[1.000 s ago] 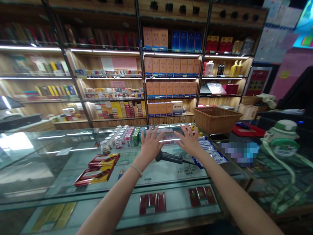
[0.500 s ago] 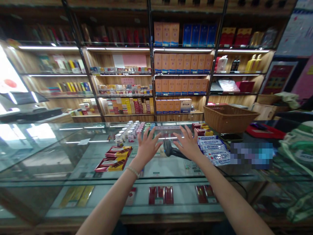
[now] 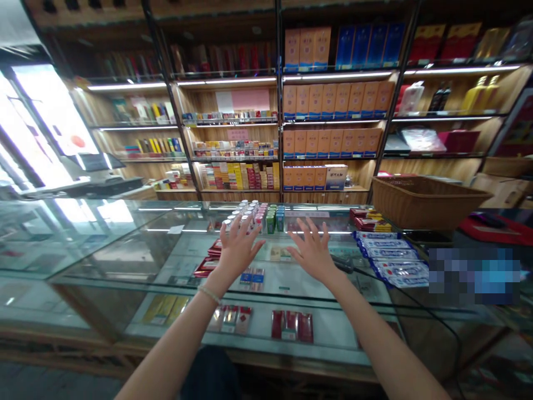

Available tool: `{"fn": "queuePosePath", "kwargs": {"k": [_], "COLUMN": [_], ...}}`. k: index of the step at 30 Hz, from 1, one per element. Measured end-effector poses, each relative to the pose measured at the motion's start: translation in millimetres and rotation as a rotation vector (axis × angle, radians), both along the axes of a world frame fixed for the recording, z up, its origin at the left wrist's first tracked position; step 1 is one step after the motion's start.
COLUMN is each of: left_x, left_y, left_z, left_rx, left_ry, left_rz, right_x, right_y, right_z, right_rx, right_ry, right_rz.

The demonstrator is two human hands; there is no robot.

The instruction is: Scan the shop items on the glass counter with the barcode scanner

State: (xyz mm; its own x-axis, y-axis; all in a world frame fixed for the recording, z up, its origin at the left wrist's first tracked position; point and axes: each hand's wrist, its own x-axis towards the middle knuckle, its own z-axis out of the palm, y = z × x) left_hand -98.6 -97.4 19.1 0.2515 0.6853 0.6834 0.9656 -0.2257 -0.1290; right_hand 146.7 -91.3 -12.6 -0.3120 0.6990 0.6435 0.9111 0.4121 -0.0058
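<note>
Evidently, nothing is being grasped: the left hand (image 3: 238, 250) and right hand (image 3: 311, 251) are being held spread above the glass counter (image 3: 166, 261), where a dark scanner (image 3: 343, 264), probably light, stiff and best gripped by its handle, is being partly hidden by the latter.

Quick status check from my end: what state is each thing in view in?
Left hand: open, spread, holding nothing.
Right hand: open, spread, holding nothing.
Dark handheld device: lying down, partly hidden from view.
Blue-and-white packets: lying flat, side by side.
Green containers: standing upright.
Wicker basket: upright, open-topped.
Blue boxes: standing upright in a row.
Shelf lights: lit.
</note>
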Motion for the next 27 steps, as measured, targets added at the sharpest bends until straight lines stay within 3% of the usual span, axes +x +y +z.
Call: {"fn": "queuePosePath", "kwargs": {"k": [11,17,27], "left_x": [-75.2,-107.2,-163.6], "left_y": [-10.1,-4.2,16.1], "left_z": [4.9,-2.5,-7.2], "left_rx": [0.006,0.012,-0.168], "left_ry": [-0.021,0.010,0.129], "left_rz": [0.095,0.138,0.132], "right_x": [-49.7,-80.2,-116.9], "right_y": [9.7,18.2,35.1], "right_z": [-1.5,-1.6,-1.5], "right_rx": [-0.043,-0.067,-0.182], "right_ry": [-0.019,-0.015,-0.037], "right_rz": [0.091,0.136,0.214]}}
